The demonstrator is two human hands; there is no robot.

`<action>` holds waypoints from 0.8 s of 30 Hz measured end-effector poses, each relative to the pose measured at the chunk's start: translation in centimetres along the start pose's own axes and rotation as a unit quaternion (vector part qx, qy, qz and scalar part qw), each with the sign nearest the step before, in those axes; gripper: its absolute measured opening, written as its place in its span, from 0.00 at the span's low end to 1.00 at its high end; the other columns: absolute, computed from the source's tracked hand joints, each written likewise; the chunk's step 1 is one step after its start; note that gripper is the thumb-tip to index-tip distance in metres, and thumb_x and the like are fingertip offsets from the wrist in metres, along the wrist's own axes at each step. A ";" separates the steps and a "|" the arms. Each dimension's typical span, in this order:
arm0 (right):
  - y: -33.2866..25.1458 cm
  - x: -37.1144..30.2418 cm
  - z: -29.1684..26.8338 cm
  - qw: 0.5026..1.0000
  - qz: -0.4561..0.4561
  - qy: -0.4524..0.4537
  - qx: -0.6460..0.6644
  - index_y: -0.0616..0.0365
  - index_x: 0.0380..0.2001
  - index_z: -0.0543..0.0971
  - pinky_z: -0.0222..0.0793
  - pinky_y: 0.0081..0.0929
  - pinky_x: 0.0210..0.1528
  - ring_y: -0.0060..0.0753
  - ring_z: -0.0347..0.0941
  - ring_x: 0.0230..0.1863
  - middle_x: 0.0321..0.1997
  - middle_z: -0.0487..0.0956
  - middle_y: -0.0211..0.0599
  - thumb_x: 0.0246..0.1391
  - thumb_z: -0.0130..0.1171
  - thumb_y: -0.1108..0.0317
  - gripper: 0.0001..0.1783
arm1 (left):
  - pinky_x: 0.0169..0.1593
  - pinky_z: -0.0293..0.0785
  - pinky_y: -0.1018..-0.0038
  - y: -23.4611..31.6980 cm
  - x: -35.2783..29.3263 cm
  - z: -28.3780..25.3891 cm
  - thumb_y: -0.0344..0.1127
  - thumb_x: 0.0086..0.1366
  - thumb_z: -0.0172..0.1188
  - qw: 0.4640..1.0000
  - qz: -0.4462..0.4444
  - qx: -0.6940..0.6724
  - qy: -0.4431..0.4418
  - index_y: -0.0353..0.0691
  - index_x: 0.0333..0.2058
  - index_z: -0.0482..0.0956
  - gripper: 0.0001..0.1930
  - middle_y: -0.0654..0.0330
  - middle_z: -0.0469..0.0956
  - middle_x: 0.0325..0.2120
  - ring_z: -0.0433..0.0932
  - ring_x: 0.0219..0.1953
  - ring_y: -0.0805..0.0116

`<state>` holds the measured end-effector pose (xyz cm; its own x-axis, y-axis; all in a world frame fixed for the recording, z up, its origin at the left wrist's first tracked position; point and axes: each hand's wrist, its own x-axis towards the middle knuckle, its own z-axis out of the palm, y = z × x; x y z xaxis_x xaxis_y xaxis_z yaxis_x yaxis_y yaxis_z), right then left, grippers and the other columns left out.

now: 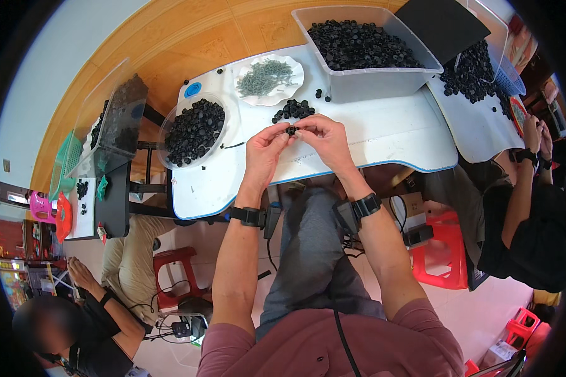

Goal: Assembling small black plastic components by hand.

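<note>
Between the fingertips of both hands, above the white table (358, 147), is a small round black plastic part (291, 131). My left hand (265, 149) pinches it from one side, and my right hand (327, 139) grips it from the other. Fingers cover much of the part, so its exact kind is hard to make out. Just beyond my hands lies a small pile of similar black parts (294, 110). A white scalloped plate (244, 87) behind the pile holds many thin grey-green pieces. Left of my hands, a clear round tub (161, 139) is filled with black parts.
A large clear bin (383, 80) of black parts stands at the back right. A black sheet (443, 28) leans beside it. Co-workers sit at both sides, one hand (532, 133) visible at right. Red stools (443, 251) stand below the table edge.
</note>
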<state>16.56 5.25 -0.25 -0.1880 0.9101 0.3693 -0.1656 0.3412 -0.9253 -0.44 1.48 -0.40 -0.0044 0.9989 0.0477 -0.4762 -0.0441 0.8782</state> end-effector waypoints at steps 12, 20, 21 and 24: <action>0.0 0.1 -0.1 1.000 -0.011 -0.015 -0.014 0.65 0.36 0.85 0.73 0.18 0.38 0.21 0.78 0.34 0.36 0.83 0.35 0.51 0.67 0.78 0.08 | 0.51 0.79 0.74 -0.2 0.0 -0.3 0.22 0.68 0.58 1.000 0.000 -0.002 0.004 0.27 0.52 0.77 0.14 0.53 0.81 0.44 0.81 0.43 0.68; 0.0 0.0 -0.2 0.998 0.063 -0.024 0.018 0.66 0.38 0.84 0.74 0.18 0.34 0.19 0.77 0.30 0.32 0.85 0.34 0.53 0.66 0.77 0.08 | 0.51 0.80 0.74 -0.2 0.0 -0.3 0.23 0.69 0.58 1.000 -0.004 0.004 0.003 0.27 0.52 0.77 0.14 0.52 0.81 0.44 0.81 0.43 0.68; 0.1 0.1 -0.3 0.997 0.067 -0.028 0.027 0.66 0.38 0.84 0.74 0.17 0.34 0.18 0.77 0.30 0.32 0.85 0.34 0.54 0.65 0.77 0.08 | 0.51 0.80 0.74 -0.2 0.1 -0.3 0.23 0.69 0.58 1.000 -0.003 0.007 0.003 0.27 0.52 0.77 0.14 0.52 0.81 0.44 0.81 0.43 0.68; 0.1 0.1 -0.4 0.996 0.073 -0.035 0.038 0.66 0.39 0.84 0.74 0.17 0.34 0.18 0.77 0.30 0.32 0.85 0.34 0.54 0.65 0.77 0.09 | 0.52 0.80 0.73 -0.2 0.0 -0.3 0.23 0.69 0.57 1.000 0.002 0.000 0.002 0.27 0.52 0.77 0.14 0.51 0.81 0.44 0.82 0.43 0.67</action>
<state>16.90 5.49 -0.35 -0.2816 0.9295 0.2383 -0.2040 0.1847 -0.9614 -0.65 1.52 -0.69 -0.0100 0.9987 0.0492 -0.4761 -0.0480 0.8781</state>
